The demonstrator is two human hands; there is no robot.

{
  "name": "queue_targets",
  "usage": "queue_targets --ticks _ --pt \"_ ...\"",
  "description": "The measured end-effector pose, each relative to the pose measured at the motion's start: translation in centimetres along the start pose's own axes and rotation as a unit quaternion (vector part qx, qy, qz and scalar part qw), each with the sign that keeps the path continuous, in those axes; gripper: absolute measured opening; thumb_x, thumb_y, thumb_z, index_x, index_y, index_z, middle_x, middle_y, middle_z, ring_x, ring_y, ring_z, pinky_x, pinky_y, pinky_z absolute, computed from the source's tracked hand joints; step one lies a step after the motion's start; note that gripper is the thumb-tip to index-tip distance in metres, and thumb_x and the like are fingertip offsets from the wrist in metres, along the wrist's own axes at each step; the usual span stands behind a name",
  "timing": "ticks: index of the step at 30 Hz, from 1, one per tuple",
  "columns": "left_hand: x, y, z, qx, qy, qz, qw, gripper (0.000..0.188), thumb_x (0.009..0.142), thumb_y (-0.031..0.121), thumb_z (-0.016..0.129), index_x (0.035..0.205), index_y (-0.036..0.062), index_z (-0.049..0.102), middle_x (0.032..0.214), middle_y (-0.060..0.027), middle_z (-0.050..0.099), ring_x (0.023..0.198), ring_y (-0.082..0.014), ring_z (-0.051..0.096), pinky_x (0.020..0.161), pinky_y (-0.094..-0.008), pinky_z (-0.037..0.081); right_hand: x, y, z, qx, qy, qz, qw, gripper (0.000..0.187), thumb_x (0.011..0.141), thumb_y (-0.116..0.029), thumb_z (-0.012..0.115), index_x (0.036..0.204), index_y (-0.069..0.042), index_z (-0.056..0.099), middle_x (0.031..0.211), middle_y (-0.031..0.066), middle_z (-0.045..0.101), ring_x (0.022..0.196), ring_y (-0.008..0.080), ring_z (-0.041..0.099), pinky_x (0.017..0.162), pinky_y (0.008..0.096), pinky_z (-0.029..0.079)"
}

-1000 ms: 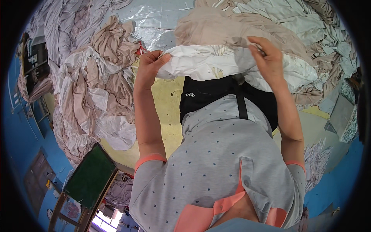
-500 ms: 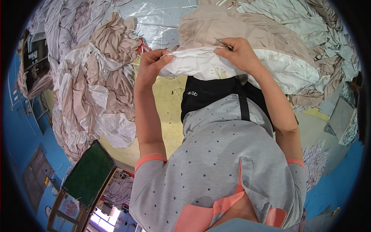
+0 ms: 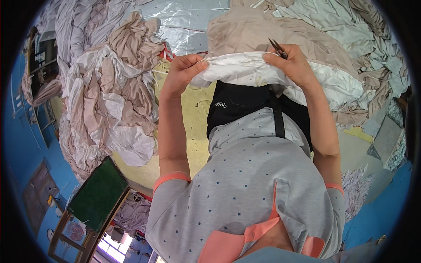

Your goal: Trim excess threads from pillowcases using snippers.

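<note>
While my left hand (image 3: 184, 72) pinches the edge of a white cloth (image 3: 239, 65), thumb and fingers pressed together, my right hand (image 3: 296, 65) grips that edge farther along, its thumb closed down on it and small dark scissors (image 3: 282, 52) tucked in its fingers. The white cloth stretches between my hands, above my black garment (image 3: 239, 105), with beige cloth (image 3: 243, 30) beyond and a tangled cloth heap (image 3: 105, 96) to my left.

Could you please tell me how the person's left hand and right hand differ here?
The left hand holds only the white cloth, while the right hand also holds a dark pointed tool. The left hand is near the cloth's left end; the right hand grips farther right. Both pinch its upper edge, thumbs visible.
</note>
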State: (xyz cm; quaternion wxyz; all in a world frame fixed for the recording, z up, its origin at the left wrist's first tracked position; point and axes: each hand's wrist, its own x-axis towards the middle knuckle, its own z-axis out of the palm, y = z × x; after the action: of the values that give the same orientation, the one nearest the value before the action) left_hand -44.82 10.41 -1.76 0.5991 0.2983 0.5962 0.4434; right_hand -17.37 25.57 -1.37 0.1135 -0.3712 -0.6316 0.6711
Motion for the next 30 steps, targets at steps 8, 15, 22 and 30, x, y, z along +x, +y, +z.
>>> queue_targets --ticks 8,15,22,30 --pt "-0.5 0.7 0.9 0.047 -0.021 0.026 0.998 0.017 0.085 0.015 0.067 0.077 0.0008 0.066 0.065 0.0067 0.055 0.061 -0.0018 0.045 0.056 -0.0198 0.035 -1.4 -0.3 -2.2 0.007 0.035 0.004 0.999 0.02 0.084 -0.021 0.069 0.072 -0.007 0.061 0.062 -0.0089 0.045 0.058 0.0016 0.036 0.052 0.0211 0.026" --pt "-1.4 1.9 0.7 0.06 -0.038 0.015 0.997 0.015 0.082 0.013 0.07 0.073 0.0028 0.064 0.065 0.008 0.054 0.061 -0.0003 0.043 0.054 -0.0199 0.034 -3.2 -0.5 -5.2 -0.028 0.062 0.0 0.998 0.02 0.083 -0.024 0.069 0.072 -0.011 0.06 0.058 -0.0117 0.04 0.051 0.0004 0.029 0.045 0.0209 0.02" --pt "-2.7 3.8 -0.9 0.111 -0.037 0.006 0.993 0.016 0.079 0.015 0.073 0.072 0.0027 0.065 0.065 0.0085 0.054 0.06 -0.0001 0.041 0.053 -0.0194 0.032 -5.1 -1.7 -9.2 -0.051 0.074 0.028 0.996 0.017 0.083 -0.02 0.07 0.076 -0.006 0.063 0.063 -0.0094 0.048 0.059 0.0014 0.037 0.053 0.0206 0.027" --pt "-2.5 4.5 -0.8 0.088 -0.025 0.01 0.996 0.017 0.08 0.016 0.073 0.074 0.0025 0.066 0.064 0.0082 0.053 0.06 -0.0015 0.042 0.054 -0.0199 0.033 -6.0 -0.1 -10.5 -0.068 0.065 -0.013 0.995 0.018 0.085 -0.019 0.068 0.075 -0.005 0.063 0.06 -0.01 0.044 0.057 0.002 0.035 0.052 0.0217 0.026"
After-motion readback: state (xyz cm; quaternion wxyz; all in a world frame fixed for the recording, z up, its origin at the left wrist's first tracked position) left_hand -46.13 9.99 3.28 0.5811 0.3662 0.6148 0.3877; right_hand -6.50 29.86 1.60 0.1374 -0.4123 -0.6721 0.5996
